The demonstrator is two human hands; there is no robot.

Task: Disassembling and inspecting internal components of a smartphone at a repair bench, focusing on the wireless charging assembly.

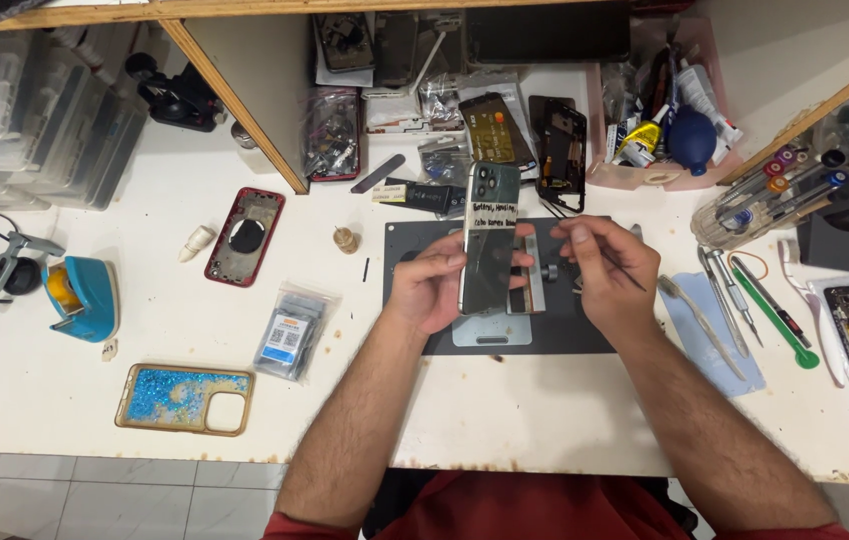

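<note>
Several bits of repair clutter sit on the white surface, and reading from the left I see a blue and orange handheld tool near the edge, then a glittery blue phone case with a gold rim lying flat toward the front. Beyond it a red phone back shell lies face down, with a small clear bag of parts just to its right.

At the middle, the left hand is closed around a dark green smartphone with a glossy glass back, held upright on its lower end over a dark grey work mat. The fingers wrap the left edge and the thumb presses the back. A strip of white tape with writing crosses the glass below the camera cluster. To my eye the phone is stiff, slick and breakable, fairly light; the metal side rails look like the safe place to take hold, not the glass.

Just right of it, the right hand is pinched on a thin dark tool, close to a small metal clamp fixture on the mat. Farther right, tweezers and a green-handled pry tool lie near a pale blue cloth.
</note>
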